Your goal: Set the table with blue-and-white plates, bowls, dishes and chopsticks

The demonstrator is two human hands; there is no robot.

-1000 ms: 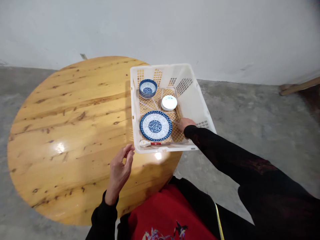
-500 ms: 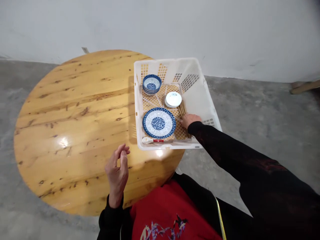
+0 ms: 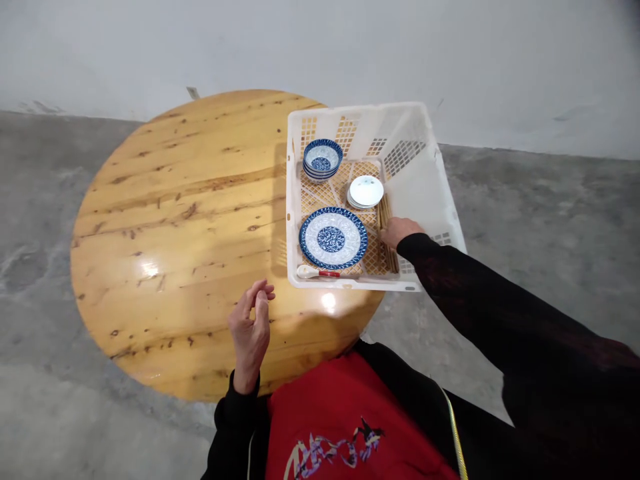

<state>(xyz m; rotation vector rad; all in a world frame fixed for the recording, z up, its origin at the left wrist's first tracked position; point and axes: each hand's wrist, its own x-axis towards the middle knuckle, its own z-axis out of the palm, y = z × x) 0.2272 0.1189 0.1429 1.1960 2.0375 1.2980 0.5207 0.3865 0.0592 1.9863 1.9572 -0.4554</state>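
My right hand [image 3: 403,231] reaches into a white plastic basket [image 3: 291,193], its fingers closed around a bundle of wooden chopsticks [image 3: 384,212] lying along the right side. Just left of the bundle is a stack of small white saucers [image 3: 367,191]. Blue-and-white plates [image 3: 333,238] lie in the near part of the basket, with a white spoon [image 3: 307,271] with a red handle in front. Blue-rimmed bowls [image 3: 323,161] are stacked at the back left. Over the table's near side, my left hand [image 3: 251,328] is raised, open and empty, its fingers slightly curled.
The basket stands on the right part of a round wooden table [image 3: 190,233] and overhangs its edge. A pale wall [image 3: 350,47] rises behind it. Grey concrete floor [image 3: 540,220] surrounds the table.
The whole view has shifted, so table and basket appear further right and slightly higher. My right hand stays at the chopsticks; my left hand keeps nearly the same pose.
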